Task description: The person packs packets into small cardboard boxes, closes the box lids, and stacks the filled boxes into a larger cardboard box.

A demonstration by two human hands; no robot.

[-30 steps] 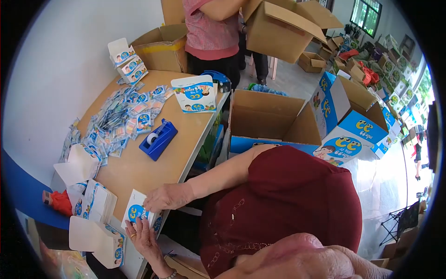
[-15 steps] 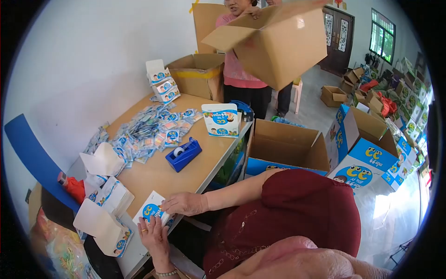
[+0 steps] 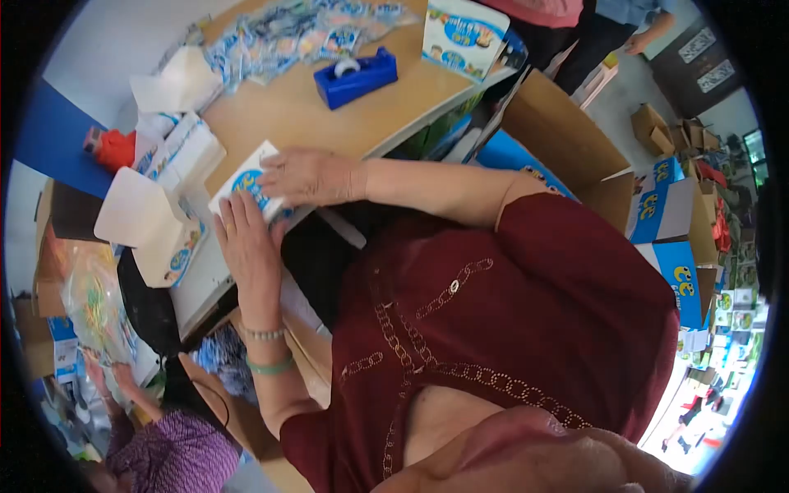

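Observation:
A small white carton (image 3: 247, 182) with a blue printed label lies at the table's near edge, beneath both hands. My left hand (image 3: 251, 242), wearing a ring and bracelets, grips its near end, fingers laid over the top. From the right, my right hand (image 3: 308, 176) holds the carton's other side with bent fingers; its fingertips press on the printed face. Parts of the carton are hidden under the fingers. Beside my left hand sits an open-flapped carton (image 3: 156, 222). A blue tape dispenser (image 3: 356, 77) stands farther up the table.
Many small printed packets (image 3: 279, 37) are heaped at the back of the table (image 3: 411, 107). An upright printed carton (image 3: 464, 37) stands at the far right corner. Large cardboard boxes (image 3: 567, 123) stand right of the table. Another person in a purple patterned top (image 3: 177, 452) is at lower left.
My view has tilted downward and turned, bringing the person at lower left into sight. The person lifting a large box has mostly left the view. Both hands stay on the carton.

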